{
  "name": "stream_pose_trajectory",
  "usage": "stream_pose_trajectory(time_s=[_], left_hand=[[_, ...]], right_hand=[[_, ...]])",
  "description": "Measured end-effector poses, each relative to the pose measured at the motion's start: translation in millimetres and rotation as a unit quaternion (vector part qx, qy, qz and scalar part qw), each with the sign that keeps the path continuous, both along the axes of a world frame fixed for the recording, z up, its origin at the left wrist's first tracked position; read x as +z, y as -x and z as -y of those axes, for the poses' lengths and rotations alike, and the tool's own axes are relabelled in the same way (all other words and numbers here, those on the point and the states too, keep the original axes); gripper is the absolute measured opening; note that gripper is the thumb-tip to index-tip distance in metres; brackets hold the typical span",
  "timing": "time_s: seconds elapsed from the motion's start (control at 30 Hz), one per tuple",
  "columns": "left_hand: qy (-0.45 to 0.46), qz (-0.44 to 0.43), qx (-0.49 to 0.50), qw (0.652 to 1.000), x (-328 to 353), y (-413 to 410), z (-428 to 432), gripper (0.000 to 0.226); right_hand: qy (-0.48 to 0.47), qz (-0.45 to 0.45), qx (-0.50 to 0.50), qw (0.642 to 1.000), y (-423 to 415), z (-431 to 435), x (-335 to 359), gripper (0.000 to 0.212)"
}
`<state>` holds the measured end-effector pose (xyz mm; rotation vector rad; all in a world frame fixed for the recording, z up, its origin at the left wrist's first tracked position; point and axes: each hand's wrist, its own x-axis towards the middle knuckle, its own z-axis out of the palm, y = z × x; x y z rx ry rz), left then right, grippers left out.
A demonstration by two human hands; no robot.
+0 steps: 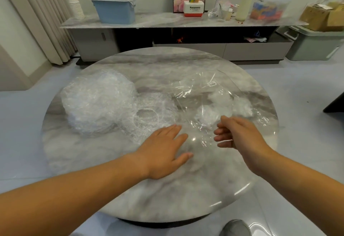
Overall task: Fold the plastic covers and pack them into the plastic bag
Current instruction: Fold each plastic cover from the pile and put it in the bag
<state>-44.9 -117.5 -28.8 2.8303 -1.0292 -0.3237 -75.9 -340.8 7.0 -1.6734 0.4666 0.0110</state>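
Note:
A heap of crinkled clear plastic covers (pixel 98 101) lies on the left of the round marble table (pixel 160 194). One cover with an elastic ring (pixel 149 118) lies spread flat beside the heap. A clear plastic bag (pixel 202 94) with a barcode sticker lies on the right, with white folded covers (pixel 210 114) inside it. My left hand (pixel 163 150) lies flat, fingers straight, at the bag's near left edge. My right hand (pixel 240 133) has curled fingers pinching the bag's near edge.
Behind the table runs a long low cabinet (pixel 167 21) carrying a blue bin (pixel 115 8), stacked paper cups (pixel 75 2), a Panasonic box (pixel 193 8) and food containers. A grey storage bin (pixel 316 43) stands at the right. A shoe (pixel 236 228) shows below the table edge.

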Motion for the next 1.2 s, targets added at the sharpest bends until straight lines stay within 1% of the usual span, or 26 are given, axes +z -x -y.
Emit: stream_pose_trajectory(time_s=[0.07, 0.13, 0.17, 0.2, 0.27, 0.33, 0.4, 0.43, 0.47, 0.53, 0.57, 0.67, 0.7, 0.73, 0.77, 0.8, 0.87, 0.93, 1.0, 1.1, 1.13, 1.2], left_hand=[[-0.017, 0.02, 0.052, 0.998, 2.6, -4.6, -25.2, 0.077], [-0.031, 0.033, 0.082, 0.996, 4.2, -9.2, -51.9, 0.096], [-0.038, 0.037, 0.088, 0.995, 4.1, -11.3, -64.3, 0.101], [-0.046, 0.043, 0.09, 0.994, 3.0, -13.6, -77.0, 0.102], [-0.056, 0.046, 0.083, 0.994, 1.4, -17.1, -99.5, 0.099], [-0.063, 0.041, 0.078, 0.994, -1.9, -20.1, -117.3, 0.097], [-0.071, 0.041, 0.073, 0.994, -6.9, -22.4, -132.2, 0.104], [-0.075, 0.041, 0.069, 0.994, -8.6, -22.5, -137.7, 0.109], [-0.075, 0.04, 0.066, 0.994, -9.8, -22.4, -142.2, 0.11], [-0.062, 0.04, 0.062, 0.995, -9.8, -22.1, -147.1, 0.102], [-0.052, 0.041, 0.061, 0.996, -8.3, -21.8, -148.3, 0.099], [-0.028, 0.052, 0.055, 0.997, -3.8, -20.7, -151.3, 0.095], [-0.017, 0.053, 0.051, 0.997, -2.0, -19.5, -152.6, 0.092], [-0.005, 0.058, 0.043, 0.997, -0.8, -17.1, -153.6, 0.088], [0.01, 0.068, 0.033, 0.997, 0.1, -13.3, -154.7, 0.081], [0.029, 0.082, 0.018, 0.996, -0.4, -7.7, -156.5, 0.072], [0.068, 0.104, -0.012, 0.992, -3.9, 6.4, -159.7, 0.054], [0.096, 0.109, -0.021, 0.989, -12.5, 21.8, -162.0, 0.043], [0.126, 0.087, 0.009, 0.988, -17.3, 33.9, -158.2, 0.044], [0.155, 0.019, 0.094, 0.983, -19.8, 40.2, -149.0, 0.065], [0.153, 0.01, 0.093, 0.984, -20.4, 41.4, -145.5, 0.066], [0.148, 0.011, 0.072, 0.986, -23.1, 42.1, -140.9, 0.059]], right_hand=[[0.05, 0.02, 0.095, 0.994, -4.7, -19.4, -2.3, 0.031], [0.128, 0.035, 0.191, 0.973, -10.4, -37.4, -6.3, 0.041], [0.177, 0.042, 0.241, 0.953, -13.7, -44.6, -8.9, 0.047], [0.227, 0.051, 0.296, 0.927, -17.6, -52.2, -12.7, 0.051], [0.319, 0.064, 0.399, 0.857, -25.6, -65.7, -23.6, 0.051], [0.386, 0.064, 0.46, 0.797, -32.9, -76.4, -35.4, 0.049], [0.429, 0.06, 0.481, 0.762, -38.4, -84.3, -46.1, 0.049], [0.447, 0.058, 0.483, 0.751, -40.4, -86.9, -49.9, 0.05], [0.462, 0.062, 0.484, 0.741, -41.9, -89.0, -52.4, 0.054], [0.481, 0.088, 0.476, 0.731, -44.0, -90.7, -54.2, 0.073], [0.484, 0.098, 0.469, 0.732, -44.5, -90.3, -53.6, 0.079], [0.476, 0.111, 0.445, 0.75, -43.6, -85.7, -48.8, 0.063], [0.474, 0.121, 0.439, 0.754, -41.9, -84.3, -45.7, 0.065], [0.47, 0.134, 0.434, 0.756, -39.7, -82.9, -42.9, 0.072], [0.463, 0.146, 0.431, 0.76, -36.6, -81.9, -39.2, 0.078], [0.451, 0.158, 0.429, 0.767, -32.6, -80.8, -36.8, 0.079], [0.427, 0.175, 0.429, 0.776, -22.1, -77.4, -34.8, 0.072], [0.416, 0.186, 0.443, 0.772, -8.2, -73.8, -36.7, 0.064], [0.414, 0.197, 0.461, 0.759, 5.7, -70.3, -42.5, 0.057], [0.414, 0.194, 0.48, 0.749, 20.2, -67.0, -50.2, 0.053], [0.414, 0.192, 0.482, 0.748, 24.0, -65.4, -51.9, 0.053], [0.412, 0.192, 0.485, 0.748, 28.3, -63.3, -52.5, 0.052]])
